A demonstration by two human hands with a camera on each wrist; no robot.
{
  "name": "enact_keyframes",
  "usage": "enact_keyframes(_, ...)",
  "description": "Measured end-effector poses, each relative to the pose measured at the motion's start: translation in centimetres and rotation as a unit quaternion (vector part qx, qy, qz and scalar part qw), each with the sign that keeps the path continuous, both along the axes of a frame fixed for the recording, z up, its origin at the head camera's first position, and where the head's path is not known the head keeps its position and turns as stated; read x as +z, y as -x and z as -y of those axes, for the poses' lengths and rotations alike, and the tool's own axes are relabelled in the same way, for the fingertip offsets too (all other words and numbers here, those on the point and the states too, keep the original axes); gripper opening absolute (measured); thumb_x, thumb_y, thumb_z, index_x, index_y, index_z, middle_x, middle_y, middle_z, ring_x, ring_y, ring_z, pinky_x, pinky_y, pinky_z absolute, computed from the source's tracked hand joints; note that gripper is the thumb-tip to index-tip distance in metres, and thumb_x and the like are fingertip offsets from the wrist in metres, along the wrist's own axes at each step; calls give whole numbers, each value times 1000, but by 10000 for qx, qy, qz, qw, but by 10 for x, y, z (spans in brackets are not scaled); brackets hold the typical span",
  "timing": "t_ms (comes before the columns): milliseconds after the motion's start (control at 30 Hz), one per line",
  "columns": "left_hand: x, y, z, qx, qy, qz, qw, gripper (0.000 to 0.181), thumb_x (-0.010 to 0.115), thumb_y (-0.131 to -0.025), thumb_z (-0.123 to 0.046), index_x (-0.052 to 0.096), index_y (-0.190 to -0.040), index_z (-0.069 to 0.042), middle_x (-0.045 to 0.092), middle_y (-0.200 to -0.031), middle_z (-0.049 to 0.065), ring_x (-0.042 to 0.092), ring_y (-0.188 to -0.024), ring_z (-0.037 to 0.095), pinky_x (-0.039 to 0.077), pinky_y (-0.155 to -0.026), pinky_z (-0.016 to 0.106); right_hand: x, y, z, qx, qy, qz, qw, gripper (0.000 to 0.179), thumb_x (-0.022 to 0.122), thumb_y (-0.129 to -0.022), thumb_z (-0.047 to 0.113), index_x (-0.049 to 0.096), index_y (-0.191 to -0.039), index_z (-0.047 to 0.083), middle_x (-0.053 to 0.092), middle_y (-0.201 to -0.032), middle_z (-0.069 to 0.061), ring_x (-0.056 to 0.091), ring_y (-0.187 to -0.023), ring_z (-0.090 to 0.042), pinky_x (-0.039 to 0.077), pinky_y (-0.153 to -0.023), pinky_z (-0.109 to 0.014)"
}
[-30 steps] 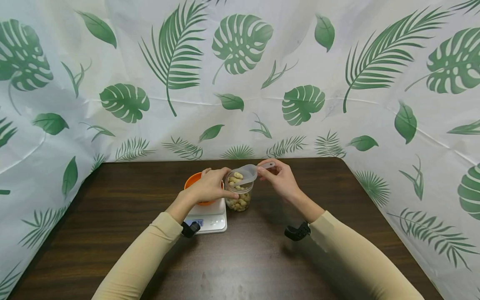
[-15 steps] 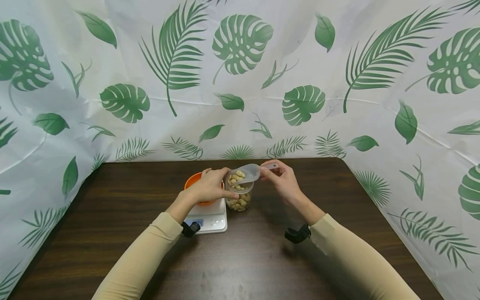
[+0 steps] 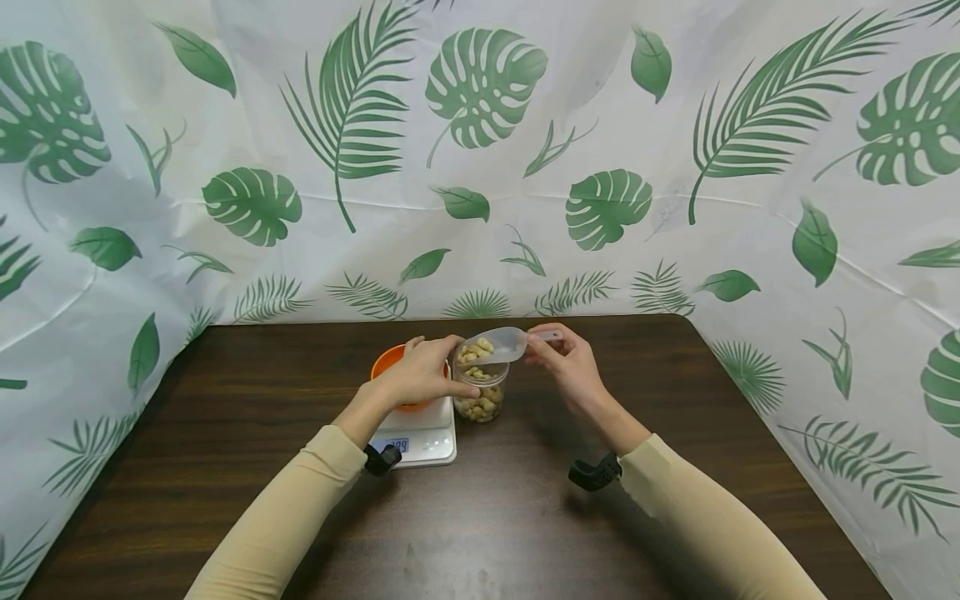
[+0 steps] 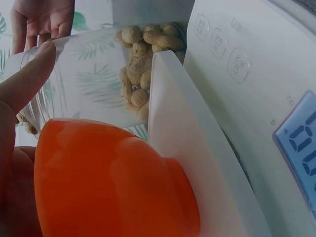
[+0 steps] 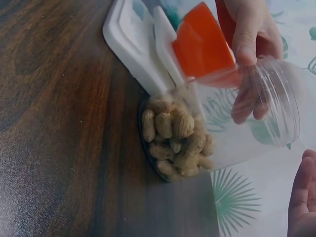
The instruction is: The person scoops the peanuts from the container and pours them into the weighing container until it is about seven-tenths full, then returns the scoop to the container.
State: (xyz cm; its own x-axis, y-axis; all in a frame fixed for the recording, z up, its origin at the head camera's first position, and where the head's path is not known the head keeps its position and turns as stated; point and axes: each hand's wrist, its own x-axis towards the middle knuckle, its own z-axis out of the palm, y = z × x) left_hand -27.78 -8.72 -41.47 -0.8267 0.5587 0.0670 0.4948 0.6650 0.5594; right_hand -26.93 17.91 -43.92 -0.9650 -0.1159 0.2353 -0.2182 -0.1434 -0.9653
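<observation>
A clear plastic jar (image 3: 491,380) stands upright on the table, with unshelled peanuts (image 5: 180,133) filling its lower part. My left hand (image 3: 417,372) holds the jar near its threaded neck, thumb in front and fingers behind. Between its fingertips, my right hand (image 3: 570,367) pinches the handle of a translucent scoop (image 3: 507,343). The scoop slants down to the left across the jar's mouth, and a few peanuts show at its front end. Only the fingertips of the right hand reach into the right wrist view, where the scoop is barely visible.
Left of the jar, a white kitchen scale (image 3: 432,448) with a lit display carries an orange bowl (image 3: 385,361), partly covered by my left hand. Behind the dark wooden table (image 3: 480,517) hangs a leaf-patterned white sheet (image 3: 517,275).
My right hand and the scoop have shifted slightly to the right. The left hand keeps its hold on the jar. The small digits on the scale's display look different.
</observation>
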Motion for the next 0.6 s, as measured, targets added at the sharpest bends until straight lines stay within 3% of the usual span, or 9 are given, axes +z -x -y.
enact_keyframes(300,0,-2,0,55,90,-150,9998,78,86,-83,-44,54,-141,-4,64,-129,6,56,-125,27,14,-116,64,-1,0,2,148,586,91,9981,27,63,-103,8,58,-120,-12,69,-100,-6,68,-89,-20,58,-78,-30)
enact_keyframes(600,2,-5,4,197,252,-191,9993,91,84,-83,-49,45,-153,-6,47,-152,14,40,-142,32,16,-116,64,5,2,5,157,669,85,9976,11,63,-103,8,65,-112,2,69,-101,-6,69,-91,-17,58,-80,-33)
